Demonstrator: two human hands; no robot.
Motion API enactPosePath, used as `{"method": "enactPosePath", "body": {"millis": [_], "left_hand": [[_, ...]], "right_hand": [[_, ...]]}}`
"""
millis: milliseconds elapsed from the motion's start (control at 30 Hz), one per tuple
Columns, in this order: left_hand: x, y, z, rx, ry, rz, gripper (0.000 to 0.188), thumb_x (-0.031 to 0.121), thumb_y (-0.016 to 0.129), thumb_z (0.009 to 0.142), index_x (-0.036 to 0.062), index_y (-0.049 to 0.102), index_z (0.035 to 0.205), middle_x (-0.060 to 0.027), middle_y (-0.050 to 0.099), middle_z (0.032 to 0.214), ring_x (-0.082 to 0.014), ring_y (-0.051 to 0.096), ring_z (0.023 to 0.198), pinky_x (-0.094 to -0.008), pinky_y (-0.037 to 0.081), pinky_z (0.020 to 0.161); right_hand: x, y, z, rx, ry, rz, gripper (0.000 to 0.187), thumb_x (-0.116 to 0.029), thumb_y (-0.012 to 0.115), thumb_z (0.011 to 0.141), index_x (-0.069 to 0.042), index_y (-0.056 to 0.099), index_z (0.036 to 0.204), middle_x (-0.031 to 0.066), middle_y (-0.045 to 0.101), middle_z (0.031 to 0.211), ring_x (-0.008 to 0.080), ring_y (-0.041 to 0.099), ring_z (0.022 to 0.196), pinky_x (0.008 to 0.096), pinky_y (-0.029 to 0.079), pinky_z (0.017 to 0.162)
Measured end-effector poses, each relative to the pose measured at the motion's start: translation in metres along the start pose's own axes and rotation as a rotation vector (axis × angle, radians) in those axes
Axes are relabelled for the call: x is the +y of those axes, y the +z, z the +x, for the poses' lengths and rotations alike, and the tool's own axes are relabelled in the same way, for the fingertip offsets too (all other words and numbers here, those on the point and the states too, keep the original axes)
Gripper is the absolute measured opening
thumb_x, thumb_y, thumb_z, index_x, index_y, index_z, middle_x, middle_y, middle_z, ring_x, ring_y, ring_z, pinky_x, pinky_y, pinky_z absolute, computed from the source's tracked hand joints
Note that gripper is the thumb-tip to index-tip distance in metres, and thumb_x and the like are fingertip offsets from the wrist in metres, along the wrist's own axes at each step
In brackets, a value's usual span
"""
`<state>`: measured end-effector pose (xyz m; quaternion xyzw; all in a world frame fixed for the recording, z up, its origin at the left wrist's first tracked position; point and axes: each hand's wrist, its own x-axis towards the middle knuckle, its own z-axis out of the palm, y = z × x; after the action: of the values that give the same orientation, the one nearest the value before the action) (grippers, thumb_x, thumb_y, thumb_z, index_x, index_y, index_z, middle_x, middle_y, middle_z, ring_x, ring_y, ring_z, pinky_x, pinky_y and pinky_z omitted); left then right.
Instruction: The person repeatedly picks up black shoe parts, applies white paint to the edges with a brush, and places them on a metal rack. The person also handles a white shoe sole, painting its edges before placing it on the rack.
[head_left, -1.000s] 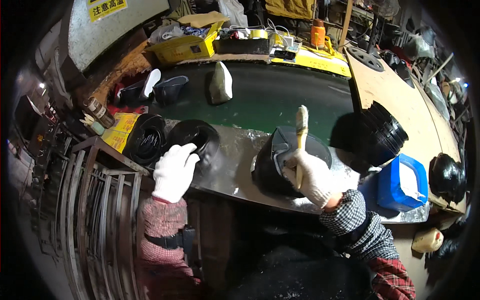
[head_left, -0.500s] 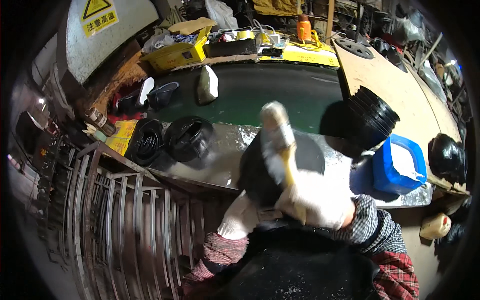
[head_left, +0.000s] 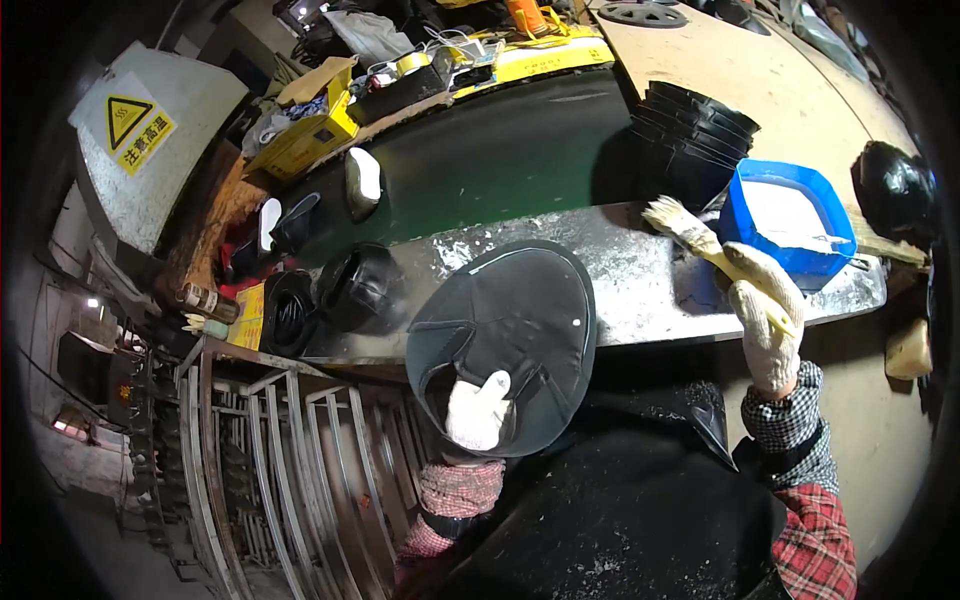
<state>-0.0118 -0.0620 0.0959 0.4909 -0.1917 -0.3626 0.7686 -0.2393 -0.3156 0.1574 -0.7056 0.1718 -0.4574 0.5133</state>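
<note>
My left hand (head_left: 478,412), in a white knit glove, grips the lower left edge of a black rounded piece (head_left: 535,310). The piece has a wide smooth rim and a folded opening, and its exact kind cannot be told. My gloved right hand (head_left: 766,305) is closed around the yellowish handle of a brush (head_left: 690,228). Its pale, white-coated bristles point up and left over the metal bench edge. Just beyond that hand stands a blue tub (head_left: 845,215) holding a white substance.
A stack of black nested pieces (head_left: 690,140) stands behind the tub. More black pieces (head_left: 358,288) sit at the bench's left. A shoe (head_left: 358,185) lies on the green surface (head_left: 480,165). Yellow boxes (head_left: 305,135) line the back; a metal rack (head_left: 290,450) stands lower left.
My hands have moved apart: the right has carried the brush rightward beside the blue tub. The black piece is now raised nearer in my left hand, its opening showing. The view has shifted.
</note>
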Motion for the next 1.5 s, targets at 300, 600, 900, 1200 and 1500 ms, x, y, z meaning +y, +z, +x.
{"method": "enactPosePath", "body": {"millis": [300, 600, 900, 1200, 1500], "left_hand": [[0.001, -0.001, 0.016, 0.131, 0.154, 0.314, 0.035, 0.005, 0.060, 0.095, -0.0001, 0.057, 0.130, -0.0081, 0.064, 0.117, -0.0169, 0.060, 0.099, -0.0280, 0.047, 0.085], [-0.023, -0.019, 0.056, 0.047, 0.051, 0.153, 0.013, 0.012, 0.058, 0.098, 0.0014, 0.059, 0.105, -0.0029, 0.060, 0.095, -0.0120, 0.051, 0.076, -0.0260, 0.042, 0.068], [-0.020, -0.059, 0.068, 0.021, -0.008, 0.374, 0.026, 0.019, 0.056, 0.100, 0.0030, 0.062, 0.080, 0.0022, 0.055, 0.073, -0.0071, 0.042, 0.054, -0.0240, 0.036, 0.051], [0.063, 0.008, 0.074, 0.314, -0.098, 0.443, 0.022, 0.018, 0.067, 0.094, 0.0030, 0.054, 0.084, -0.0062, 0.059, 0.066, -0.0140, 0.060, 0.055, -0.0301, 0.050, 0.048], [0.052, 0.032, 0.022, 0.306, -0.206, 0.214, 0.017, 0.016, 0.059, 0.099, -0.0001, 0.054, 0.102, -0.0089, 0.063, 0.090, -0.0156, 0.061, 0.081, -0.0309, 0.053, 0.071]], "right_hand": [[0.013, 0.088, 0.057, -0.256, -0.140, 0.029, 0.029, -0.012, 0.072, 0.089, 0.001, 0.069, 0.114, 0.0135, 0.072, 0.101, 0.0226, 0.069, 0.087, 0.0340, 0.055, 0.077], [0.005, 0.092, 0.070, -0.077, 0.104, 0.162, 0.017, -0.008, 0.064, 0.095, 0.004, 0.070, 0.107, 0.0119, 0.073, 0.095, 0.0157, 0.070, 0.086, 0.0253, 0.056, 0.077], [-0.037, 0.164, 0.060, -0.749, -0.694, 0.224, 0.035, -0.030, 0.072, 0.089, -0.004, 0.069, 0.112, 0.0087, 0.072, 0.086, 0.0225, 0.071, 0.072, 0.0328, 0.057, 0.062], [-0.015, 0.039, 0.017, -0.203, 0.356, 0.112, 0.024, -0.015, 0.072, 0.086, 0.003, 0.071, 0.101, 0.0092, 0.071, 0.080, 0.0170, 0.067, 0.069, 0.0294, 0.057, 0.065], [0.012, 0.011, 0.037, -0.129, -0.036, 0.085, 0.023, -0.012, 0.064, 0.096, 0.005, 0.066, 0.111, 0.0085, 0.070, 0.089, 0.0135, 0.065, 0.068, 0.0251, 0.054, 0.061]]}}
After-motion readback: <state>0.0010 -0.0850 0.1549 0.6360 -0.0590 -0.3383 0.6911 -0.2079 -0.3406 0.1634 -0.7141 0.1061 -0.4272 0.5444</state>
